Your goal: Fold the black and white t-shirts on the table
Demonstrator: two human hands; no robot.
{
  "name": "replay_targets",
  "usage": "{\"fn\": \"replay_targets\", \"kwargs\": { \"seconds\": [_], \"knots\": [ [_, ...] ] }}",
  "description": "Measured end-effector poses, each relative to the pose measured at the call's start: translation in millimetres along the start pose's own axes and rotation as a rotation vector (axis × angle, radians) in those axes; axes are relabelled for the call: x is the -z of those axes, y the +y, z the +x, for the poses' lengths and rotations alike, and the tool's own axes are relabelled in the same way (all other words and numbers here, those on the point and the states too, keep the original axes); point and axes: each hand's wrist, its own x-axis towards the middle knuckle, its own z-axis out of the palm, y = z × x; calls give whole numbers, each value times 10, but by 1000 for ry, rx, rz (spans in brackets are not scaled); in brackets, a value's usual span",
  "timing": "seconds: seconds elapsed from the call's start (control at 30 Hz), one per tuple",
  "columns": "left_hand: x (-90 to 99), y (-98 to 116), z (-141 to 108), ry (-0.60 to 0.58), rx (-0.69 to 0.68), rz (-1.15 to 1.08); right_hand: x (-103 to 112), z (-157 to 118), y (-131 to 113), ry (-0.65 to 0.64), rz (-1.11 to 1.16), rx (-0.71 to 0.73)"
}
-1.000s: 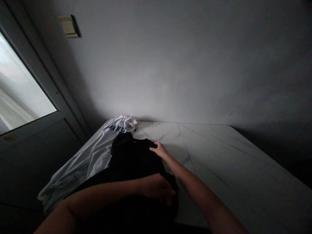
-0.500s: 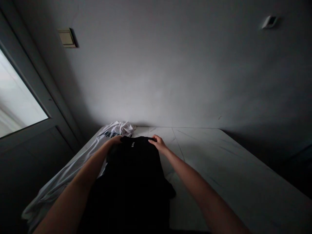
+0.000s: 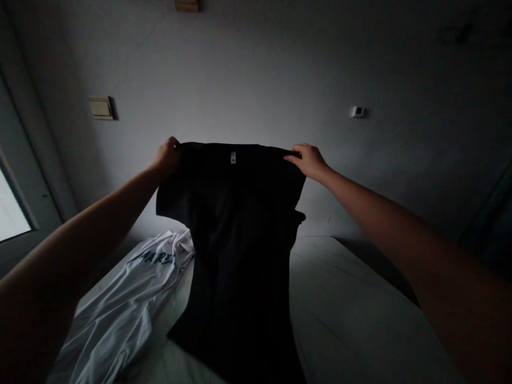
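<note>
Head view, with both arms raised: far left of the left hand (image 3: 167, 157), a bright window (image 3: 10, 210) is glowing, and a beige wall plate (image 3: 101, 107) is sitting on the grey wall (image 3: 240, 64) just left of that hand. Below the left hand, a white shirt (image 3: 120, 298) with dark lettering is lying bunched on a pale veined surface (image 3: 352, 314). The left hand is closed, gripping one end of the top edge of a black T-shirt (image 3: 236, 240). Between the hands, the T-shirt is hanging spread in front of the wall, with a small white label (image 3: 233, 157) showing at its top edge. The right hand (image 3: 310, 161) is pinching the other end of that edge. Further right, a small white wall fitting (image 3: 358, 111) is showing.
</note>
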Motion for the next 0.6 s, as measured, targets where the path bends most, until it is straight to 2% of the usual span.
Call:
{"fn": "replay_targets", "kwargs": {
  "seconds": [0.1, 0.2, 0.3, 0.43, 0.5, 0.6],
  "knots": [
    [-16, 473, -27, 21, 149, -93, 241, 62, 11, 64, -110, -22],
    [-5, 771, -154, 93, 113, -99, 387, 11, 77, 210, -162, -57],
    [82, 903, -219, 110, 13, -71, 563, -36, 167, 232, -204, -121],
    [259, 999, -196, 34, -154, -108, 849, -54, 227, 264, -194, -255],
    [359, 1069, -188, 21, -210, -153, 979, -67, 233, 278, -147, -257],
    [528, 1175, -257, 20, -208, -168, 1120, -149, 243, 278, -16, -188]
  ]
}}
